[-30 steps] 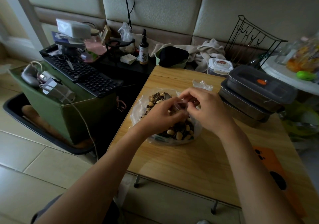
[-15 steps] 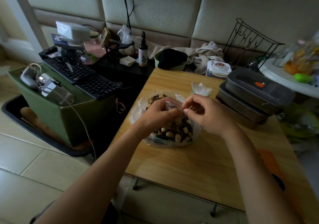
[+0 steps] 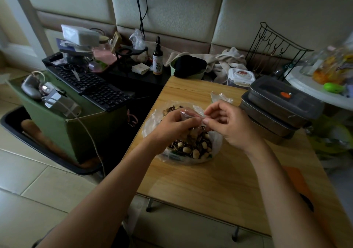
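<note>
A clear plastic bag [image 3: 215, 148] of mixed nuts and striped seeds [image 3: 193, 148] lies on the wooden table [image 3: 200, 180]. Above it my left hand [image 3: 175, 126] and my right hand [image 3: 229, 125] meet, both pinching a small clear plastic packet [image 3: 191, 113] between fingertips. The packet holds something pale, hanging just over the nuts. A crumpled bit of clear plastic [image 3: 219, 96] lies on the table behind my right hand.
Stacked dark lidded containers [image 3: 278, 106] stand right of the bag. A white-lidded tub [image 3: 241, 76], a black wire rack [image 3: 275, 50] and cloths sit at the back. A keyboard [image 3: 89, 85] lies on a green box at left. An orange item [image 3: 299, 186] lies near the table's right edge.
Both hands have risen slightly off the nuts and drawn the small packet up between them; the camera has tilted a little.
</note>
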Demonstrator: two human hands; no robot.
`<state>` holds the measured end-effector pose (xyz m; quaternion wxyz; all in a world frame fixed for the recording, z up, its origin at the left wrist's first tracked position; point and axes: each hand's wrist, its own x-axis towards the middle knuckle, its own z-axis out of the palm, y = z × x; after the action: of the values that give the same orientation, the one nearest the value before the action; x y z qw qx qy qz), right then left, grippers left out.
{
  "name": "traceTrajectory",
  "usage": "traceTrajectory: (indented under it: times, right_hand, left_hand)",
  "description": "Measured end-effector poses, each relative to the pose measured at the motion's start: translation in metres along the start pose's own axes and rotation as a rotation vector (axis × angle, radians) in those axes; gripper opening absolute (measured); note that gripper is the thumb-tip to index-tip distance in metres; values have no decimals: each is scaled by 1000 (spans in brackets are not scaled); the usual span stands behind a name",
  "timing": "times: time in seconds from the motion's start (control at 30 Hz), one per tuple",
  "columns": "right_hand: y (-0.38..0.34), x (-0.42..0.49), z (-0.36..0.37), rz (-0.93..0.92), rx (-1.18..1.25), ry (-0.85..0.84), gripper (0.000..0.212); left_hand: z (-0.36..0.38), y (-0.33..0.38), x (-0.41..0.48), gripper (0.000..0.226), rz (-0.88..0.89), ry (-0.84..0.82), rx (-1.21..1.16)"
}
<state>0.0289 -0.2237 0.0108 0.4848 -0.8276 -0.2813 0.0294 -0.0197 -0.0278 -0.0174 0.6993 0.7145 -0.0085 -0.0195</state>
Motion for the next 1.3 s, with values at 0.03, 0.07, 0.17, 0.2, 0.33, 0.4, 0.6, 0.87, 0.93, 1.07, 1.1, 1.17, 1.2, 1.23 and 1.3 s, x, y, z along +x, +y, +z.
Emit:
traceTrajectory:
  times: [0.03, 0.07, 0.17, 0.2, 0.33, 0.4, 0.6, 0.87, 0.93, 1.07, 1.1, 1.17, 1.2, 1.23, 1.3]
  right_hand:
    - [-1, 0, 0, -8, 9, 18, 18]
    - [-2, 1, 0, -14, 23, 37, 18]
    - [-4, 1, -1, -31, 56, 95, 17]
    - [-4, 1, 0, -41, 68, 110, 18]
    - [-4, 3, 12, -51, 92, 189, 19]
    - [-3, 4, 20, -8, 129, 233, 16]
    - [0, 5, 34, 181, 234, 239, 4]
    - [0, 4, 41, 265, 179, 256, 10]
    - [-1, 4, 41, 254, 138, 251, 10]
    - [2, 5, 43, 246, 64, 278, 14]
    - [3, 5, 42, 248, 51, 285, 14]
    - [4, 6, 40, 251, 51, 314, 14]
    - [4, 6, 38, 250, 65, 332, 14]
    - [3, 6, 36, 249, 85, 347, 13]
    - [1, 4, 35, 239, 112, 350, 11]
  left_hand:
    - [1, 1, 0, 21, 6, -1, -2]
    - [1, 2, 0, 23, 14, -5, -7]
    - [3, 3, 0, 25, 41, -1, -55]
    - [4, 3, -1, 24, 47, 11, -80]
    - [7, -1, 2, 14, 43, 98, -172]
    - [8, -2, 3, 10, 24, 128, -219]
    - [11, -1, 2, 13, 7, 156, -226]
    - [16, -5, 4, 18, -50, 226, -178]
    - [17, -6, 5, 17, -55, 237, -157]
    - [20, -5, 4, 18, -45, 225, -142]
    - [21, -4, 4, 18, -44, 220, -139]
    - [23, -3, 4, 20, -38, 205, -150]
    - [23, -3, 4, 21, -34, 204, -168]
    - [23, -3, 4, 21, -31, 206, -186]
    - [23, -3, 5, 20, -42, 211, -202]
